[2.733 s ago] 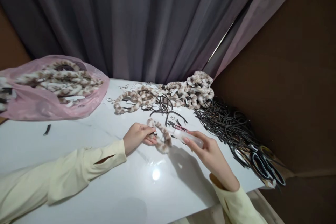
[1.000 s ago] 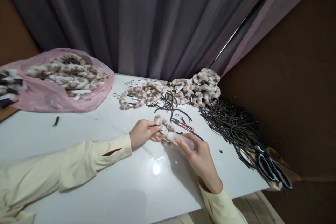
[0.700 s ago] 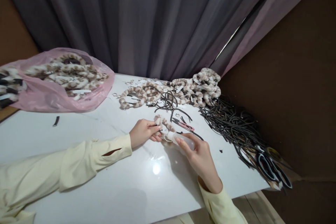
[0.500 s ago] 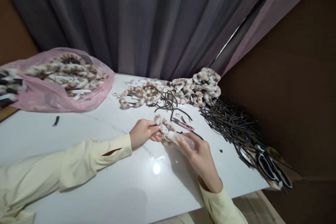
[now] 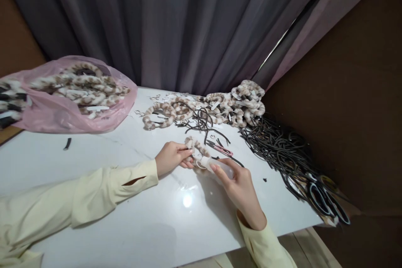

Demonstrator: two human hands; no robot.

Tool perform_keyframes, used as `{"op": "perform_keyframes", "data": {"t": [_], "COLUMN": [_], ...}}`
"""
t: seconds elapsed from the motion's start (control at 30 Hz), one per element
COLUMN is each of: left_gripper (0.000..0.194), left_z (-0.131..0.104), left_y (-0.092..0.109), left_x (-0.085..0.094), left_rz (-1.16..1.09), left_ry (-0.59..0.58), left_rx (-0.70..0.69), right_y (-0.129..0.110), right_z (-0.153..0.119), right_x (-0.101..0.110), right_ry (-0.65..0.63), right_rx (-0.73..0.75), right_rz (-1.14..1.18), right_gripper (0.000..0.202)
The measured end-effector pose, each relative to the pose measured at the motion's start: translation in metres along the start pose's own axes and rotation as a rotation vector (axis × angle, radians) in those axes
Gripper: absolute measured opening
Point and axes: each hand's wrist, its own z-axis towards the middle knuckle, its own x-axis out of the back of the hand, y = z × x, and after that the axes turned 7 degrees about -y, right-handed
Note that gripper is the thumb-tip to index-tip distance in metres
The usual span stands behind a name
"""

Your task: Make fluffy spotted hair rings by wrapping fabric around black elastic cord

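Between the fingers of my left hand (image 5: 172,158) I pinch a fluffy brown-and-white ring (image 5: 199,147), close to the white tabletop. My right hand (image 5: 238,182) is wrapped round a small translucent squeeze bottle (image 5: 223,167). The bottle is tilted, with its white cap end pointing left at the ring near my left fingertips. Whether its tip touches the ring I cannot tell. Just beyond the ring lies a pair of pink-handled snips (image 5: 221,148), with loose black cords (image 5: 201,120) behind it.
Finished-looking fluffy rings (image 5: 240,104) are heaped at the back, beside small metal rings (image 5: 155,97). A pink plastic bag (image 5: 121,113) full of fluffy rings stands at the left. A tangle of black cords (image 5: 279,146) and large scissors (image 5: 326,201) lie along the right edge.
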Motion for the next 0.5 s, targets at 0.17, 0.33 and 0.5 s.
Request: {"op": "perform_keyframes", "data": {"t": [0.17,0.33,0.5], "left_gripper": [0.024,0.022,0.022], "left_z": [-0.0008,0.0005,0.0007], "left_y": [0.0012,-0.0005,-0.0011], "left_x": [-0.0004,0.0,0.0001], "left_rz": [0.014,-0.009,-0.019], "left_ry": [0.003,-0.004,-0.008], "left_rx": [0.007,0.002,0.011], "right_y": [0.0008,0.0004,0.0002], "right_z": [-0.001,-0.0005,-0.0006], "right_x": [0.0005,0.0012,0.0012], "right_ry": [-0.007,-0.006,0.005], "right_rx": [0.004,-0.015,-0.035], "right_rz": [0.006,0.02,0.041], "right_gripper": [0.04,0.04,0.041]}}
